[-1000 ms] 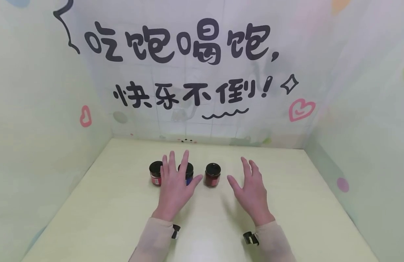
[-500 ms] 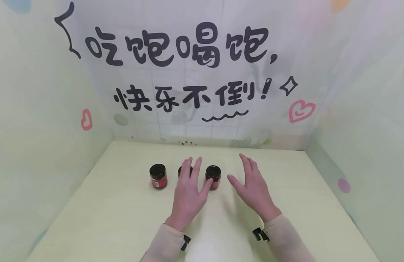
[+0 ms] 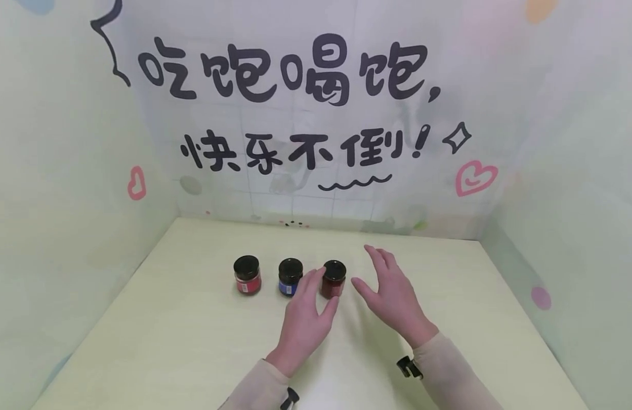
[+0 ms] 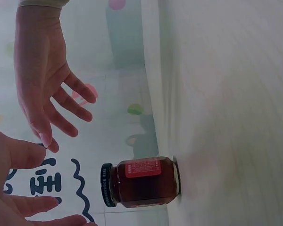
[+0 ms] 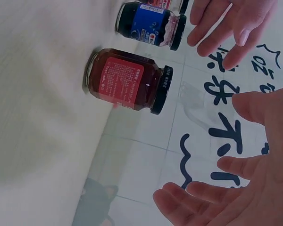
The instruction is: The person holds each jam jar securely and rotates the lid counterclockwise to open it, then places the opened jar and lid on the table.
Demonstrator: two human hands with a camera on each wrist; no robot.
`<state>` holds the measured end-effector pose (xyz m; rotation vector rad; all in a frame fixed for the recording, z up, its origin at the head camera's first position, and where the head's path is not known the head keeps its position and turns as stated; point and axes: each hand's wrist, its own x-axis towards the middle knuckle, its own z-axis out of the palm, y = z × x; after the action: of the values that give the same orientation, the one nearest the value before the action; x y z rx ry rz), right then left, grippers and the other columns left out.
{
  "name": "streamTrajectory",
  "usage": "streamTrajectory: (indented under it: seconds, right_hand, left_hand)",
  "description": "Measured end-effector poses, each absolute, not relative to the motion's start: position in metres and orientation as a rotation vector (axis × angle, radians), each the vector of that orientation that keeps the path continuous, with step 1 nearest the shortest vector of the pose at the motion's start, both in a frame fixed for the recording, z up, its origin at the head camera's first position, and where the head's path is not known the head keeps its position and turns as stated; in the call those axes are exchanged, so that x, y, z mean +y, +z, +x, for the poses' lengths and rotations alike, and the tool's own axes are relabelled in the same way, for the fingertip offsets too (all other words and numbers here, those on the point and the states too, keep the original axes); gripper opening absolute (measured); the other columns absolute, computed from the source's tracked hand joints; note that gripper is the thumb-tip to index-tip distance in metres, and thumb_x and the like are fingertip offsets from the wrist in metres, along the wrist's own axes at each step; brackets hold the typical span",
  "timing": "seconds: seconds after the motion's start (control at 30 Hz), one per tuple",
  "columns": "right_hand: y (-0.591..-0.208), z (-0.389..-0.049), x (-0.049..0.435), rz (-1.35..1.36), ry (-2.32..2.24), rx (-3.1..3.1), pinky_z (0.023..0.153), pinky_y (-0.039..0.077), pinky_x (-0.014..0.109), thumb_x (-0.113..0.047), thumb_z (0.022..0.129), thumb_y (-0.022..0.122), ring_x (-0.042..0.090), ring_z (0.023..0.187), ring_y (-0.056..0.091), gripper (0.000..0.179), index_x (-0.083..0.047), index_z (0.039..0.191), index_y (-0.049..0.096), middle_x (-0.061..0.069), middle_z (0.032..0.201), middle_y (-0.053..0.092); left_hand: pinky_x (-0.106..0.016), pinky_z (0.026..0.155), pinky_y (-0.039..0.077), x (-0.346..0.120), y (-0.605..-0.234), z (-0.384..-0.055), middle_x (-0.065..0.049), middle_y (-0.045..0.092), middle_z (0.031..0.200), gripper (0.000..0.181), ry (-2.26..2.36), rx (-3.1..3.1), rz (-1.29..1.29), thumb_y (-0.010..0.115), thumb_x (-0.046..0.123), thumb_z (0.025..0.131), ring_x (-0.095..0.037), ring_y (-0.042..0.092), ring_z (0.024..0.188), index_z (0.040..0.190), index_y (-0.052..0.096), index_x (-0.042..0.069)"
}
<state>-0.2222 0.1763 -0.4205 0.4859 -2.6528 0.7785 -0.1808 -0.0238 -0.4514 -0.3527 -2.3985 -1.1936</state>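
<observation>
Three small glass jars with black lids stand upright in a row. At the left is a red-labelled jar [image 3: 247,275], in the middle a blue-labelled jar [image 3: 289,275], at the right a dark red-brown jar [image 3: 333,278] with a red label. My left hand [image 3: 304,319] hovers in front of the middle and right jars, fingers loosely bent, overlapping both in the head view. My right hand [image 3: 395,299] is held to the right of the dark jar, thumb and fingers spread apart. Both wrist views show the dark jar [image 5: 125,80] apart from the fingers, with nothing held.
The jars stand on a pale table [image 3: 183,341] towards its back. A printed back wall [image 3: 316,199] with large black characters and side walls enclose the table. Each sleeve has a black clip-like piece [image 3: 409,367] at the wrist.
My left hand has moved right and a little back towards me, from over the left and middle jars to in front of the dark jar. My right hand has shifted only slightly.
</observation>
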Motion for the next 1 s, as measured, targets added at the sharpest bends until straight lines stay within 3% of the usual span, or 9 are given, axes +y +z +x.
streamTrajectory:
  seconds: [0.47, 1.0]
  right_hand:
    - [-0.416, -0.223, 0.17, 0.621, 0.633, -2.661, 0.079, 0.056, 0.052, -0.038, 0.095, 0.068, 0.036, 0.11, 0.063, 0.061, -0.013, 0.147, 0.049, 0.018, 0.138, 0.05]
    - [-0.409, -0.235, 0.155, 0.753, 0.551, -2.682, 0.074, 0.057, 0.049, -0.033, 0.096, 0.068, 0.032, 0.092, 0.067, 0.054, -0.01, 0.143, 0.053, 0.016, 0.133, 0.054]
  left_hand:
    - [-0.051, 0.105, 0.043, -0.016, -0.466, -0.185, -0.014, 0.053, 0.142, 0.058, -1.271, -2.52, -0.204, 0.071, 0.021, 0.092, -0.032, 0.052, 0.13, 0.144, 0.051, 0.003]
    - [-0.056, 0.108, 0.038, -0.018, -0.476, -0.207, -0.022, 0.048, 0.146, 0.069, -1.428, -2.512, -0.068, 0.075, 0.019, 0.088, -0.039, 0.045, 0.136, 0.147, 0.045, -0.001]
